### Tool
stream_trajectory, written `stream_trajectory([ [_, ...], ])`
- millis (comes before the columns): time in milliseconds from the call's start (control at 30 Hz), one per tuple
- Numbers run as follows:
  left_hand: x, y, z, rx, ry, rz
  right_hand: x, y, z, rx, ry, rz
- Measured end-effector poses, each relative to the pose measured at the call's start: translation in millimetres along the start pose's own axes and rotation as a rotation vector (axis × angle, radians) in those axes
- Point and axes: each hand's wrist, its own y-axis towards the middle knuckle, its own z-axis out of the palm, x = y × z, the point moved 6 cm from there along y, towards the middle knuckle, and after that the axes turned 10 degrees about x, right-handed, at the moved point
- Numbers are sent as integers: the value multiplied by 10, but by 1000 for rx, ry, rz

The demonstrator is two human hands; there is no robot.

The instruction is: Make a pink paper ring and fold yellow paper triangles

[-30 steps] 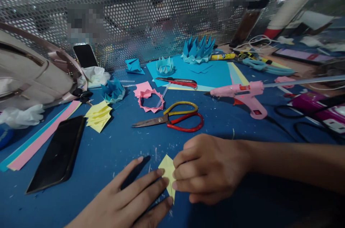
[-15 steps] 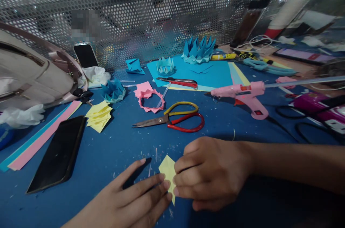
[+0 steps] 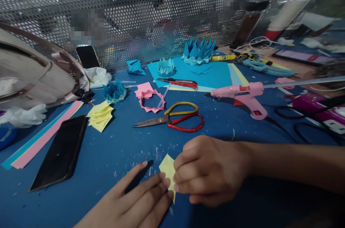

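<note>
The blue tabletop (image 3: 113,156) carries many things: a beige bag (image 3: 29,73) at the far left, a black phone (image 3: 58,152) lying flat, a pink glue gun (image 3: 242,97), scissors with yellow and red handles (image 3: 172,118), and a small pile of folded yellow papers (image 3: 99,116). Near the front edge, the right hand (image 3: 212,168) pinches a small yellow paper piece (image 3: 167,168) between thumb and fingers, so its grip is narrow and closed on the paper. The left hand (image 3: 134,203) lies flat, its fingertips pressing the same piece onto the tabletop. I think the fold could go crooked if the left fingers slip, because the piece is small and the hands cover most of it.
</note>
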Motion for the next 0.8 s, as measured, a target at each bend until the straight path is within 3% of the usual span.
stream_trajectory([
  [33,-26,-7,42,-22,10,-13,-1,-3,2,-9,0,4],
  [67,-36,-34,27,-152,15,-59,0,-7,3,-18,3,5],
  [100,-43,-51,63,-195,8,-104,0,-11,3,-26,6,10],
  [167,-91,-68,154,-213,3,-121,-7,-17,7,-29,8,33],
  [333,-146,-75,244,-192,16,-121,-47,3,33,44,-31,119],
  [500,-150,-56,209,-205,-2,-112,-94,19,50,72,-84,181],
  [600,-151,-57,190,-209,-6,-97,-118,41,100,154,-83,227],
  [800,-142,-55,127,-143,24,-70,-78,143,141,248,-141,325],
])
